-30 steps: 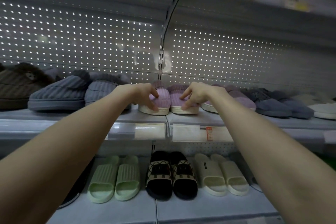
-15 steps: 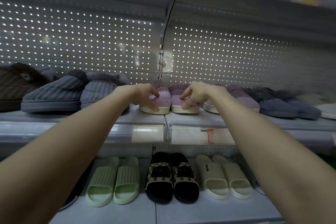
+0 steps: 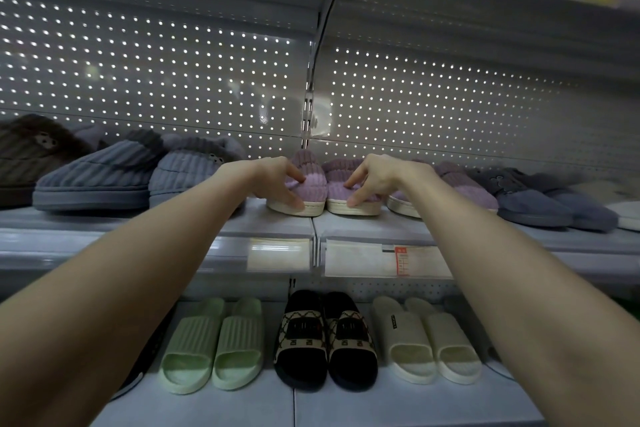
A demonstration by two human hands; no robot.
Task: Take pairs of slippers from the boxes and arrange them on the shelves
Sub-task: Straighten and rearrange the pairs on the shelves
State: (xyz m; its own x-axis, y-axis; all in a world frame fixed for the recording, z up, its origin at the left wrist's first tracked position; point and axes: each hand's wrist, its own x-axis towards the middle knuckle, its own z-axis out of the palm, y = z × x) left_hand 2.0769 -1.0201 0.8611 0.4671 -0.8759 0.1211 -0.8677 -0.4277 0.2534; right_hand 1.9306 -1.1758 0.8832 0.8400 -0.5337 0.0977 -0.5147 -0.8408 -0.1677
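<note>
Gripping: your left hand pinches the left purple slipper
Right hand: pinches right purple slipper
Shelf: both soles rest there

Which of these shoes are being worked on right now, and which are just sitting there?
In hand:
- purple slipper pair, left hand and right hand on it

Just sitting:
- blue-grey slippers
- green slides
- black patterned slides
- cream slides

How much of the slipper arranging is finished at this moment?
Done: the lower shelf holds green slides, black patterned slides and cream slides; grey slippers sit on the upper shelf. In hand: left hand and right hand are setting down the purple pair. No boxes in view, so what is left is unclear.
</note>
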